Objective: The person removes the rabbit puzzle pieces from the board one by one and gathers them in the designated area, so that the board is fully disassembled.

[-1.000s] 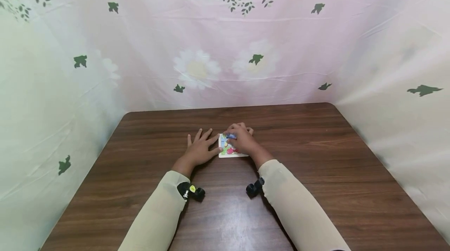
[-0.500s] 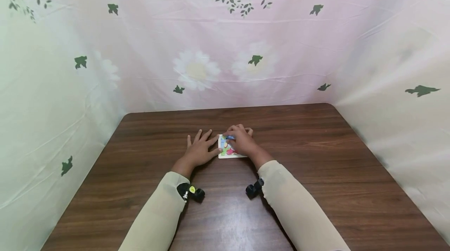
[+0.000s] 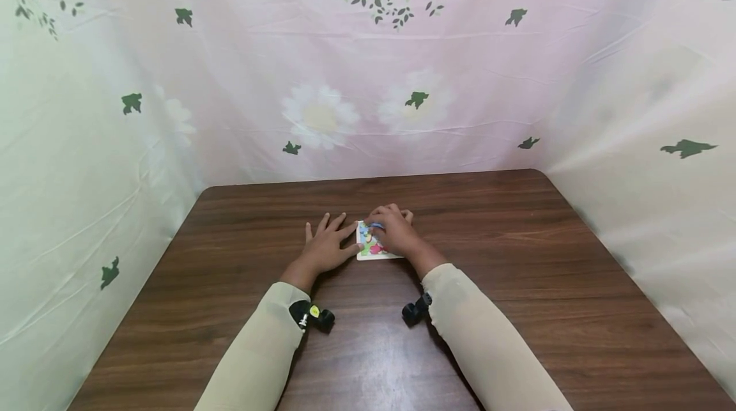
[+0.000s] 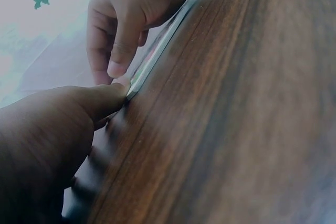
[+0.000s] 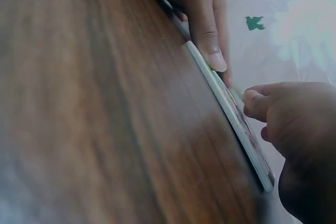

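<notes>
1. White-edged rectangular board with a colourful picture (image 3: 365, 252): flat on the brown wood-grain table (image 3: 368, 328), between both hands.
2. Left hand (image 3: 324, 250): fingers spread, touching the board's left edge.
3. Right hand (image 3: 397, 232): apparently pinching a small blue piece (image 3: 377, 225) over the board.
4. Probable step: positioning that piece; next calls for alignment, then gentle pressing.

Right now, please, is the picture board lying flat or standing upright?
Flat: the picture board faces up in the head view and hugs the tabletop in both wrist views.
</notes>
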`<state>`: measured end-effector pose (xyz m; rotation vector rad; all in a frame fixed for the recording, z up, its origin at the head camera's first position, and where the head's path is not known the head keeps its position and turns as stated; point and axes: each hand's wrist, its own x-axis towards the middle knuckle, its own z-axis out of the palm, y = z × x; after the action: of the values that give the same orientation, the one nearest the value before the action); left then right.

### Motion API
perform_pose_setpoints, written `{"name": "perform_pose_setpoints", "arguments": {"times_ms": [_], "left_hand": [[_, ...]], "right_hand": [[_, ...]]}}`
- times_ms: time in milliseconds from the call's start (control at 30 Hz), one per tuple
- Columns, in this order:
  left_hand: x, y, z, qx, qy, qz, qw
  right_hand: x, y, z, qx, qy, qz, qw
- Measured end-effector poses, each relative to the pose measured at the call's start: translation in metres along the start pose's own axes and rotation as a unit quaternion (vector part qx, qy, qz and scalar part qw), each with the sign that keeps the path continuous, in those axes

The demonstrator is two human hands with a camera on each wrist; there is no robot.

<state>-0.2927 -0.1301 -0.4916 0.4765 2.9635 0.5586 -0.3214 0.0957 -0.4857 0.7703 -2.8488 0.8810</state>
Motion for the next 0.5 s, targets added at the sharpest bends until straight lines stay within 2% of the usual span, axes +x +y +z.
{"name": "perform_pose_setpoints", "arguments": {"times_ms": [233, 500], "left_hand": [[-0.001, -0.001, 0.001, -0.001, 0.005, -0.002, 1.0000], [0.000, -0.001, 0.002, -0.002, 0.008, -0.002, 1.0000]], "right_hand": [[-0.003, 0.012, -0.002, 0.032, 0.054, -0.010, 0.9980], [-0.008, 0.022, -0.010, 0.037, 0.064, -0.008, 0.9972]]}}
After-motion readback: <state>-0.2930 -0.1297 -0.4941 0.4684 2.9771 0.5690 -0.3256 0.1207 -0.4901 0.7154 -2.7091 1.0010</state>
